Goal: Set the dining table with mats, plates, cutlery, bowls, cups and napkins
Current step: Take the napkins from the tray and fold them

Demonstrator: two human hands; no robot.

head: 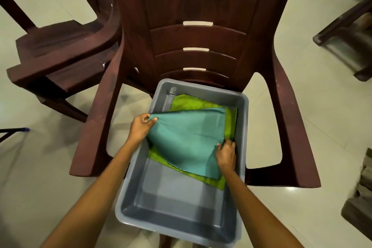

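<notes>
grey bin [239, 215] on brown chair [201, 32], left hand [141, 127] pinching teal napkin [187, 139] left corner, right hand [226, 154] gripping its right edge, green napkin [182, 99] under it at bin's far end

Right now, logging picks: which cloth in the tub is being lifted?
The teal cloth, pinched by both hands; the green cloth lies flat beneath it.

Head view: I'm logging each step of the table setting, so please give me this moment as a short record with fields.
setting: grey plastic tub resting on the seat of a brown plastic armchair
contents: teal cloth lying over green cloths
left hand: pinches the teal cloth's left corner, raised
right hand: pinches the teal cloth's right edge
nearby: second brown chair on pale tiled floor
stage: cloth not yet out of the tub
</notes>
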